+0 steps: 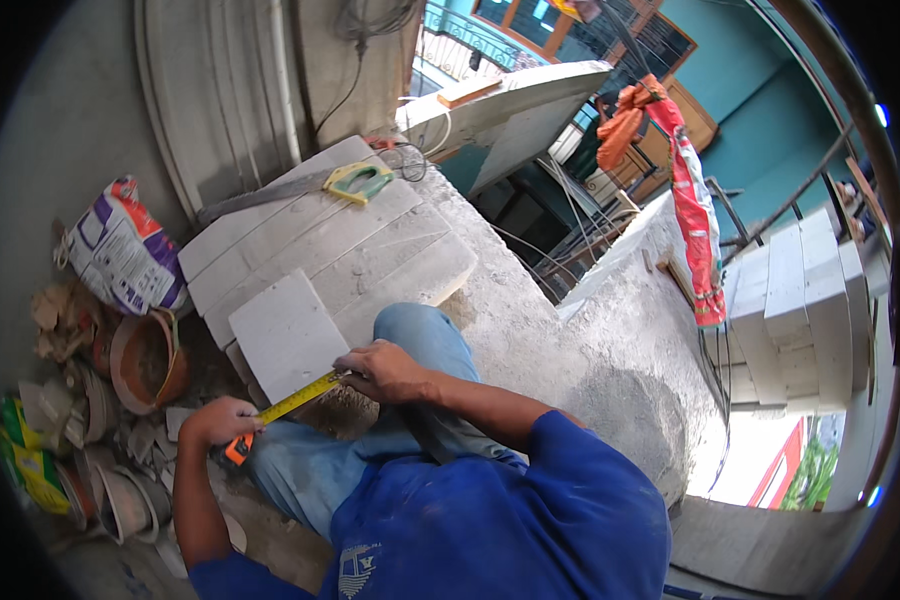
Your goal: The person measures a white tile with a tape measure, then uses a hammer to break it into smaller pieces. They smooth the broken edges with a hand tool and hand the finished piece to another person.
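Note:
My left hand (218,420) is closed around the orange case of a tape measure (298,398), low on the left. Its yellow blade is pulled out toward my right hand (382,372), whose fingers pinch the far end. The blade runs along the near edge of a square white block (286,335); whether it touches the block I cannot tell. That block lies on a bed of larger white blocks (370,255). A handsaw (355,184) with a yellow and green handle rests across their far side. My knees are bent just below the blocks.
At the left stand a white and purple sack (125,250), a brown bucket (130,365) and several stacked pots (120,495) among rubble. A rough concrete ledge (570,370) borders an opening at the right. Beyond it are a red and white sheet (695,220) and more stacked white blocks (800,290).

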### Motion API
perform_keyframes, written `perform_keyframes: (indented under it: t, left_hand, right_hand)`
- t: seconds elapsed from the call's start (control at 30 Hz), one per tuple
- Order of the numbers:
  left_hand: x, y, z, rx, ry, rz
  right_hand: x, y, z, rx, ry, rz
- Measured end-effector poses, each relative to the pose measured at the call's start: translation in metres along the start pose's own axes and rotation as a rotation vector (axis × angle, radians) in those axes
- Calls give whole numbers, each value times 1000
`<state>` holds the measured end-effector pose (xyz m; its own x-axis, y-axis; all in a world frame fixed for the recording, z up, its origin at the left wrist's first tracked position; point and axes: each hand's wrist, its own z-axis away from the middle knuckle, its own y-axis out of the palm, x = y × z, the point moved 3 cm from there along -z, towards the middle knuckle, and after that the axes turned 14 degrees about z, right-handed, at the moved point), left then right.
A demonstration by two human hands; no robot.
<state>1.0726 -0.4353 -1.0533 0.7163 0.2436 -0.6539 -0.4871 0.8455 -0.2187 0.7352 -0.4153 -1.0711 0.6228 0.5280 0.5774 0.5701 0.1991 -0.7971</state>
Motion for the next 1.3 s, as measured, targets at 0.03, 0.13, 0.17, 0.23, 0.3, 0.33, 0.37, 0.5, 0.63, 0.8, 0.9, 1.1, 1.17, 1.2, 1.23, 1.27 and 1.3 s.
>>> perform_keyframes:
  t: [0.03, 0.13, 0.17, 0.23, 0.3, 0.33, 0.37, 0.5, 0.63, 0.8, 0.9, 1.1, 1.17, 1.2, 1.23, 1.27, 1.3]
  left_hand:
    - [-9, 2, 5, -33, 20, 58]
    - [-43, 13, 19, -188, 84, 233]
    - [-53, 18, 18, -248, 106, 295]
    - [-69, 32, 11, -319, 224, 603]
    - [-94, 53, 3, -421, 304, 868]
    - [-102, 60, -6, -426, 403, 931]
    - [-105, 69, -21, -429, 501, 995]
    - [-131, 91, -44, -508, 684, 1140]
    - [-140, 95, -53, -655, 700, 991]
    - [-148, 97, -49, -696, 637, 742]
    - [-141, 99, -49, -648, 572, 709]
    - [-126, 104, -45, -672, 502, 627]
    - [-126, 104, -43, -685, 456, 589]
    - [-124, 104, -42, -702, 467, 560]
    - [-122, 106, -44, -711, 475, 530]
    - [-120, 108, -45, -720, 483, 500]
    - [-117, 109, -46, -724, 490, 547]
  right_hand:
    - [4, -10, 1, -33, 90, -115]
    - [8, -20, 3, -101, 182, -373]
    - [11, -17, 3, -103, 201, -454]
    - [19, -4, 2, 8, 228, -647]
    - [31, 10, 6, 44, 197, -799]
    - [38, 16, 6, 66, 174, -870]
    - [44, 23, 8, 126, 165, -965]
    - [47, 23, 6, -125, 175, -924]
    - [39, -3, 11, -30, 183, -844]
    - [29, 1, 29, 93, 254, -1023]
    - [28, 6, 36, 103, 207, -1068]
    - [33, 1, 35, 212, 293, -1282]
    - [35, 1, 35, 206, 303, -1272]
    - [36, 1, 34, 203, 306, -1264]
    - [33, 7, 35, 185, 284, -1216]
    - [26, 19, 36, 167, 263, -1168]
    - [27, 20, 34, 155, 236, -1122]
